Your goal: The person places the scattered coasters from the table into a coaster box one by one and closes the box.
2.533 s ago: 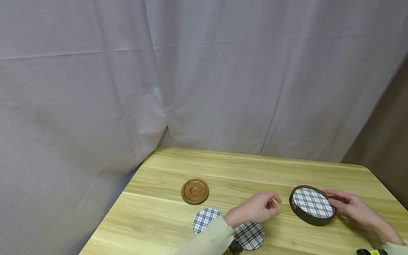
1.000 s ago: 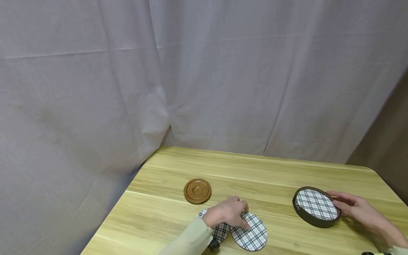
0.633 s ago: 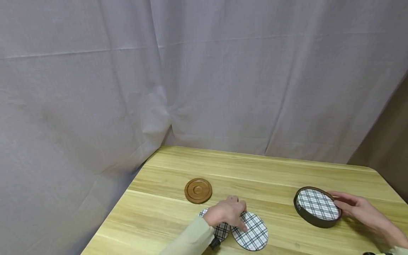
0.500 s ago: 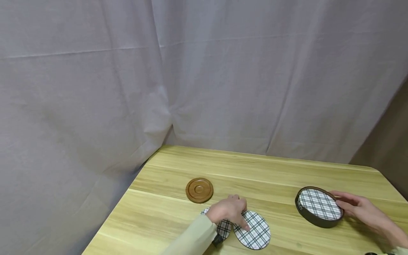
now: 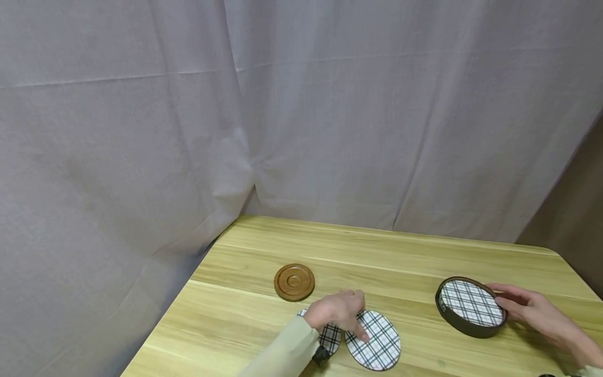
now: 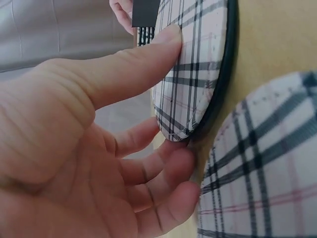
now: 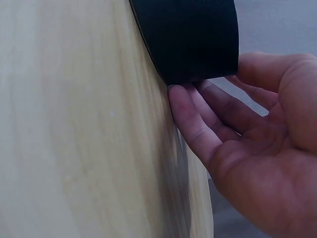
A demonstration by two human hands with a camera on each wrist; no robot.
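Note:
My left hand (image 5: 335, 311) is at a round plaid coaster (image 5: 380, 346) lying on the table. In the left wrist view its thumb (image 6: 148, 59) presses on the plaid top while the fingers curl at the coaster's edge. A second plaid coaster (image 5: 332, 340) lies to the left, partly hidden under the hand and wrist. At the right, my right hand (image 5: 532, 311) holds a round black coaster holder (image 5: 464, 325) by its side, thumb near the rim and fingertips low on the wall. Inside the holder sits another plaid coaster (image 5: 472, 302), face up.
A round brown wooden coaster (image 5: 294, 283) with a ringed top lies behind the left hand. The light wooden table (image 5: 226, 303) meets a hanging grey curtain (image 5: 320, 131) at its back and left edges.
My left hand has moved left, from between the coasters and the holder onto the right-hand plaid coaster, and has stayed there over the last second. The right hand keeps its hold on the coaster holder.

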